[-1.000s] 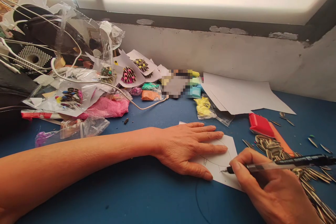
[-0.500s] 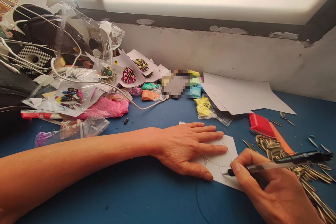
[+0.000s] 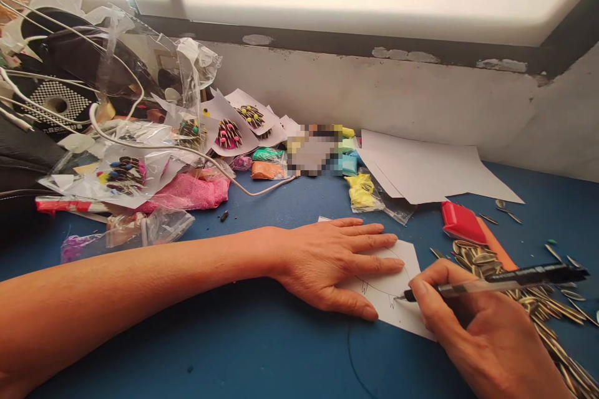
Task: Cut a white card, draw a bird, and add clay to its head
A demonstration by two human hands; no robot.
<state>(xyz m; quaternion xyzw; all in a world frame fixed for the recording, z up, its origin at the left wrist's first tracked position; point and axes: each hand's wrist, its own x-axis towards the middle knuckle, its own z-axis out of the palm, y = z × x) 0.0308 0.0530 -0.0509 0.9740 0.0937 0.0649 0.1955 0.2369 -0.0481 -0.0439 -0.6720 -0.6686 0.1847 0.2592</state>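
My left hand [image 3: 339, 262] lies flat, palm down, on a small white paper piece [image 3: 403, 315] on the blue table [image 3: 262, 349], fingers spread and pointing right. A drawn curved outline shows on the paper beside my fingers. My right hand [image 3: 472, 330] grips a black pen [image 3: 496, 282] at the lower right, its tip touching the paper just right of my left thumb. The pen's cap end points right over a heap of sunflower seeds [image 3: 528, 299].
White paper sheets [image 3: 421, 168] and a red and orange box [image 3: 468, 227] lie at the right. Coloured clay packets [image 3: 362, 190], a pink cloth [image 3: 187, 190], plastic bags, white cables and seed craft cards [image 3: 229, 134] crowd the left and back by the wall.
The pen tip has shifted slightly up along the paper and my right hand with it. My left hand stays flat on the paper.
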